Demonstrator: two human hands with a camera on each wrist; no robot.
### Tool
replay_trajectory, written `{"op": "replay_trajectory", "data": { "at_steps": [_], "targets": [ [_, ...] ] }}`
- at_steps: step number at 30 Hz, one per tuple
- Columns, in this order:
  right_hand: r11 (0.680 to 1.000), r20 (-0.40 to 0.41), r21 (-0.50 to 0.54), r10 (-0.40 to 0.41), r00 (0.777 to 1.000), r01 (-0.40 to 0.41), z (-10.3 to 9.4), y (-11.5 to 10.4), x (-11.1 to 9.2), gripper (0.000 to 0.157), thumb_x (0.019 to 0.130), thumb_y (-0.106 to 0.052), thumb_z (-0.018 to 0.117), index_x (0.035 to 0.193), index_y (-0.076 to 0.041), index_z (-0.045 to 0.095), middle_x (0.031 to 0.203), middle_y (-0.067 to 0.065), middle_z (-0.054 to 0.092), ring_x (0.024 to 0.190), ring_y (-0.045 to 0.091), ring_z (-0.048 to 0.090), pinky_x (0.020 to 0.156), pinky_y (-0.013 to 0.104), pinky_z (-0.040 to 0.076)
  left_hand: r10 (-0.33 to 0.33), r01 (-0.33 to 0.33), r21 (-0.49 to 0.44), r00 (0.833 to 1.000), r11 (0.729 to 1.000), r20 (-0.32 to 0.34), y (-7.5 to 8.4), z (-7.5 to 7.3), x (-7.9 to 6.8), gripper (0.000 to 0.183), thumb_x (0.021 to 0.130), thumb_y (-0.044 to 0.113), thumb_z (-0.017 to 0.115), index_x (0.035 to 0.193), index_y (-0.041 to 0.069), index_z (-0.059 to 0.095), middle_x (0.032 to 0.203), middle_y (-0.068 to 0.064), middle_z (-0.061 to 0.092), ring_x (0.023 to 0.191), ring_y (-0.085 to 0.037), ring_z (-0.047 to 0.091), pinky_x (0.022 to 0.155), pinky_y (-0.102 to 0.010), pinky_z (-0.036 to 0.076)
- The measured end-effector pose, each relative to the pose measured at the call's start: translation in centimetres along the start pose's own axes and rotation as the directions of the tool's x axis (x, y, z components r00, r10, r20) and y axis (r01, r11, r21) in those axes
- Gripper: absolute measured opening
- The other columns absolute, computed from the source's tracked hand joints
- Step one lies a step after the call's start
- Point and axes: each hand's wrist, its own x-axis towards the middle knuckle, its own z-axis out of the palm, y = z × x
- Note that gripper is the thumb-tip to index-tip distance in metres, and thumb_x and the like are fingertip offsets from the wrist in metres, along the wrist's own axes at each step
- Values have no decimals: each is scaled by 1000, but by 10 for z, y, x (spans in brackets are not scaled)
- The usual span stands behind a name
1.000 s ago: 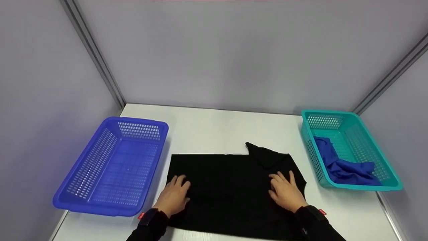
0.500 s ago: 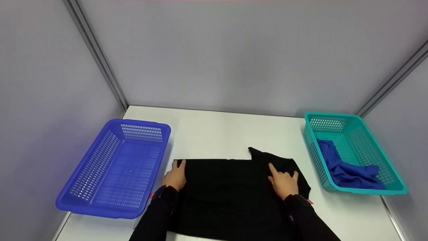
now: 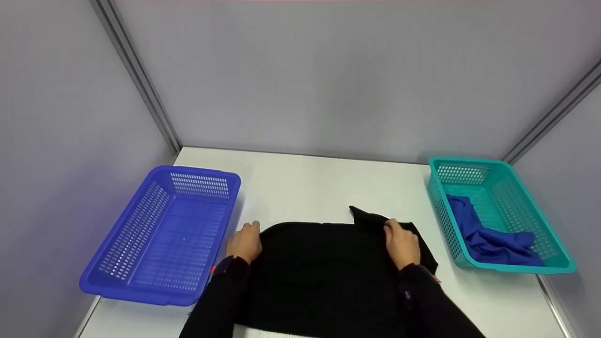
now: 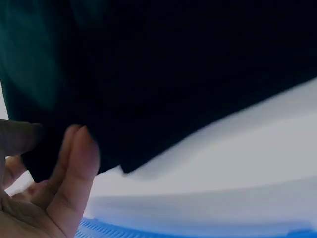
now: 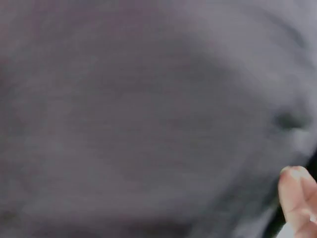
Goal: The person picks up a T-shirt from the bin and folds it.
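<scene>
A black garment (image 3: 319, 272) lies spread on the white table in front of me, with a pointed flap sticking out at its upper right. My left hand (image 3: 245, 241) pinches the garment's far left corner between thumb and fingers and lifts it a little, so the far edge curves there. In the left wrist view the cloth (image 4: 163, 79) hangs from the thumb and fingers (image 4: 79, 163). My right hand (image 3: 403, 244) grips the cloth near the base of the flap, fingers curled. Dark cloth fills most of the right wrist view, with fingertips (image 5: 296, 193) at its right side.
A blue-violet plastic basket (image 3: 89, 277) stands at the left of the table (image 3: 300, 188). To the right, a teal basket (image 3: 521, 202) holds a crumpled blue cloth (image 3: 488, 241). Grey panels (image 3: 328, 80) enclose the table at the back and sides.
Both hands slid away from me over the garment, then their fingers closed on it. The far left corner has come up in my left hand, and the right hand has gathered cloth near the flap.
</scene>
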Motion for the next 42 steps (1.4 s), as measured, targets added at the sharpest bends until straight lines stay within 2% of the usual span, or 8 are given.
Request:
{"op": "replay_trajectory", "data": {
  "at_steps": [3,5,10,17,23,30,36,42],
  "targets": [
    [975,48,202,86,995,-94,-21,-1,19,19,102,-21,50,113,-10,60,94,17,71,66,28,71,69,48,55,28,-29,-18,998,999,-52,1,-11,5,13,84,-1,58,93,5,52,87,-18,64,75,-44,64,60,-55,50],
    [939,85,302,145,986,-164,-37,-4,34,23,103,-22,47,118,-7,57,107,20,70,79,28,73,80,47,55,35,-38,-34,995,999,-88,3,-17,10,18,82,-2,59,99,3,54,93,-18,64,75,-44,65,61,-55,51],
    [890,107,389,213,971,-238,-72,-8,59,35,104,-31,42,125,-5,52,124,22,63,111,33,63,90,42,46,17,-25,-50,988,998,-155,11,-32,20,19,82,-2,61,100,2,62,100,-16,57,75,-42,64,63,-52,51],
    [864,136,430,226,965,-263,-97,-19,67,44,104,-42,36,130,-7,45,120,17,56,95,23,51,78,32,40,-3,-44,-188,970,981,-242,14,-48,31,15,85,0,63,98,3,56,95,-18,61,86,-41,63,72,-52,51],
    [856,99,479,167,981,-194,-107,-21,39,40,103,-37,43,121,-3,52,111,20,69,91,21,72,75,24,54,66,-108,-258,984,960,-166,7,-45,18,14,83,1,67,91,6,57,90,-14,65,88,-34,64,76,-49,51],
    [904,138,412,60,989,-112,-121,9,-17,27,102,-30,48,110,-4,55,95,10,76,83,14,74,85,4,39,250,-271,-106,951,957,-183,-9,-34,-10,23,72,-13,62,77,6,49,74,-10,55,69,-32,59,59,-45,48],
    [951,293,275,56,955,-140,-127,49,-58,19,102,-29,51,105,-13,59,88,2,76,75,8,68,70,17,42,270,-263,77,957,962,-104,-16,-27,-23,28,70,-12,65,89,5,52,82,-11,57,64,-36,60,52,-47,49],
    [980,436,201,-90,895,1,-124,79,-86,8,98,-19,56,93,-14,60,74,-4,70,67,5,63,61,23,47,316,-290,187,941,939,-124,-17,-17,-32,23,78,-11,63,96,2,58,89,-16,63,64,-36,63,53,-48,51]
  ]
}}
